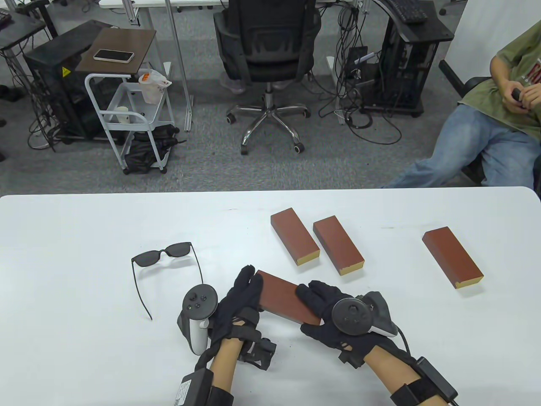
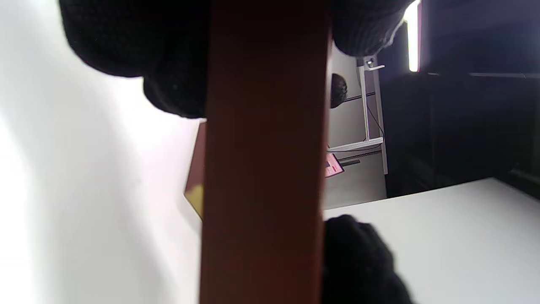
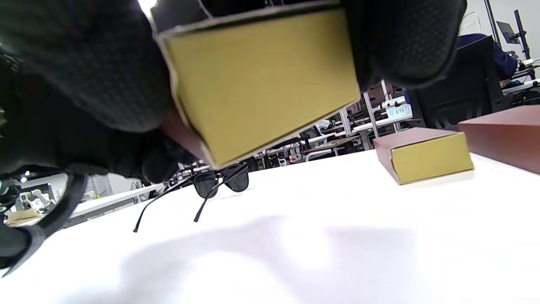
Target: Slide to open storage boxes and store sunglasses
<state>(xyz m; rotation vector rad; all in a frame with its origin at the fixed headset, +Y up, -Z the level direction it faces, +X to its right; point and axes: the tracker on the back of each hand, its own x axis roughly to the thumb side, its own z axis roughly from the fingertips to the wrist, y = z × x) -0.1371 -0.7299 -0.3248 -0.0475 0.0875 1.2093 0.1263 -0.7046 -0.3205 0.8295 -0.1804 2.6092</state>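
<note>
Both hands hold one brown storage box (image 1: 285,301) lifted off the white table (image 1: 84,338), as its shadow in the right wrist view suggests. The left hand (image 1: 236,308) grips the far end of it, fingers (image 2: 168,63) wrapped over one side. The right hand (image 1: 334,317) clasps the near end, where the yellow end face (image 3: 261,80) shows between glove fingers (image 3: 400,38). The box looks closed, though the left wrist view is too blurred to be sure. The sunglasses (image 1: 165,262) lie unfolded on the table to the left, apart from the hands. Three more boxes lie further back: two side by side (image 1: 294,236) (image 1: 338,245) and one off to the right (image 1: 452,256).
</note>
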